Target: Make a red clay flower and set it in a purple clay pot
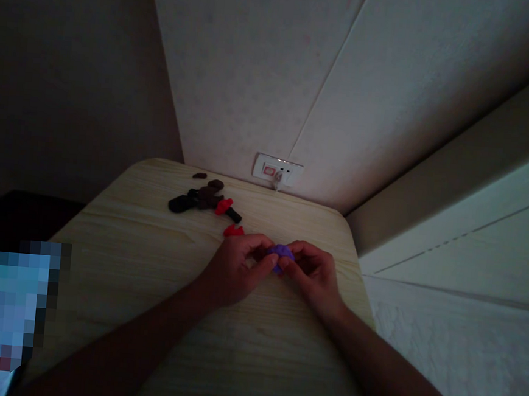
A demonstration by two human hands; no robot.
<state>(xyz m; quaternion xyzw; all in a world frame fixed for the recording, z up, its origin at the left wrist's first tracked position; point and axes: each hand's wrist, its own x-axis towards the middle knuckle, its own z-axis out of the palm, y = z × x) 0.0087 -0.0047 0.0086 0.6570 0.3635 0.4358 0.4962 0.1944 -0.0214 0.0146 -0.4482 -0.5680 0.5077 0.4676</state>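
Held the purple lump (281, 251) between the fingertips of the left hand (238, 268) and the right hand (317, 276), both clamped on it, over the bench (128, 236). Looked light, soft and easily dented; called for a gentle pinch at opposite edges. Saw a red piece (233, 230) just past the left hand, then brown and black pieces (207, 197) with a red bit (223, 206) among them, and lastly the wall socket (270, 170).

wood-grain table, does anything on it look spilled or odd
Nothing stands out as spilled or damaged on the table. At most, a small brown piece lies apart from the black, brown and red cluster, toward the far edge. The left hand and right hand partly cover the purple piece they pinch.
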